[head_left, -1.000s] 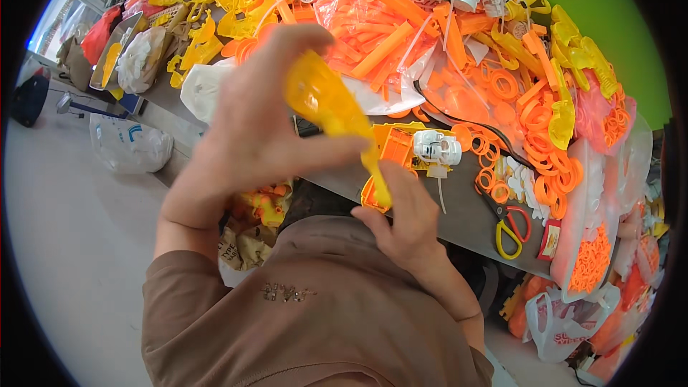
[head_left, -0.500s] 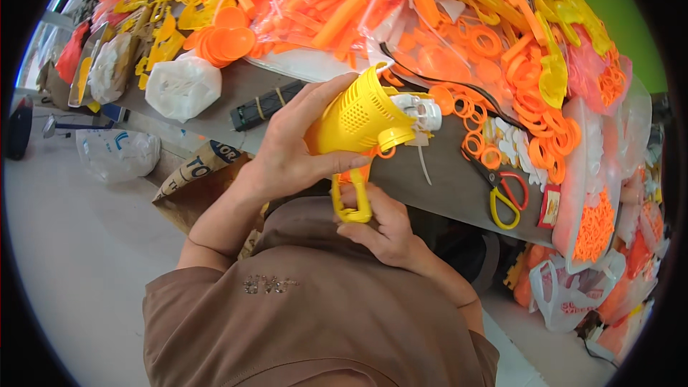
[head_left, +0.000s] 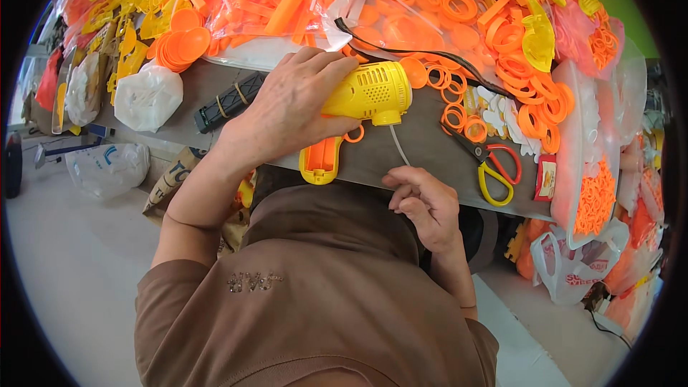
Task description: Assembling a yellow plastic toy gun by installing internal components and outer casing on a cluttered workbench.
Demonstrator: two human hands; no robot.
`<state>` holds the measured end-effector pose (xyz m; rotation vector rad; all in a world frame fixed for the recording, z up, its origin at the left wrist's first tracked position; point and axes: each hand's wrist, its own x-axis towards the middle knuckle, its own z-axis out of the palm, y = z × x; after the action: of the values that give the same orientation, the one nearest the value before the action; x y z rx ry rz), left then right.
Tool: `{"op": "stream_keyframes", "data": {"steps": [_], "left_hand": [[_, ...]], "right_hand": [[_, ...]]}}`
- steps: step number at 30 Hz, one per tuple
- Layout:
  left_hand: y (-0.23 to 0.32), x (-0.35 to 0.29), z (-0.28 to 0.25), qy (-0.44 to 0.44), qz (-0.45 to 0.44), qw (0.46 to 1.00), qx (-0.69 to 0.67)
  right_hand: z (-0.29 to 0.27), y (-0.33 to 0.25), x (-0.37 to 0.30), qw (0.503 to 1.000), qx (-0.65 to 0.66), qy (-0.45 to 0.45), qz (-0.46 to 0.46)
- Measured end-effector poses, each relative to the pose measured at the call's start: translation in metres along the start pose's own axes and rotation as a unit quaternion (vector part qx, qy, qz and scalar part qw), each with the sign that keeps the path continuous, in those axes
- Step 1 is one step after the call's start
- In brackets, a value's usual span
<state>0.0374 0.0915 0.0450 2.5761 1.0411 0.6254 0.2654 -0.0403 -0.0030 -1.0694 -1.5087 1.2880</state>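
Note:
My left hand [head_left: 287, 104] is wrapped over a yellow toy hair-dryer-shaped plastic housing [head_left: 369, 89] with small round holes and slots. Its barrel points right above the table edge, and a hollow yellow handle [head_left: 320, 161] hangs below my fingers. My right hand [head_left: 428, 204] stays apart from the housing, in front of the table edge, with fingers loosely bent, thumb apart and nothing visible in it. Close to its fingertips is the end of a thin white strip [head_left: 400, 145]. An orange ring [head_left: 354, 133] lies beside the handle.
Orange rings [head_left: 453, 116], white flat pieces [head_left: 502, 122] and red-and-yellow-handled scissors [head_left: 496, 175] lie to the right. Heaped orange parts [head_left: 279, 0] fill the back. A black strap [head_left: 423, 51] crosses the table. At left are a white bag [head_left: 148, 97] and a banded black bundle [head_left: 231, 102].
My right hand has let go of the yellow handle and moved right. The housing has turned in my left hand, so its white inner part no longer shows. The view has shifted slightly.

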Motion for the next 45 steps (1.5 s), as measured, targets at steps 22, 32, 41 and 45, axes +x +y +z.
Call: {"op": "stream_keyframes", "data": {"steps": [22, 32, 41, 45], "left_hand": [[0.018, -0.005, 0.016, -0.028, -0.049, 0.997, 0.046], [0.013, -0.019, 0.02, 0.026, -0.03, 0.998, 0.051], [0.004, -0.022, 0.014, 0.044, -0.015, 0.999, -0.004], [0.005, -0.023, -0.011, 0.036, -0.021, 0.978, -0.202]], "right_hand": [[0.01, -0.01, 0.052, 0.966, 0.074, 0.194, 0.155], [0.025, -0.009, 0.072, 0.953, 0.181, 0.169, 0.176], [0.03, -0.01, 0.072, 0.944, 0.249, 0.176, 0.126], [0.031, -0.032, 0.058, 0.955, 0.227, 0.18, 0.066]]}}
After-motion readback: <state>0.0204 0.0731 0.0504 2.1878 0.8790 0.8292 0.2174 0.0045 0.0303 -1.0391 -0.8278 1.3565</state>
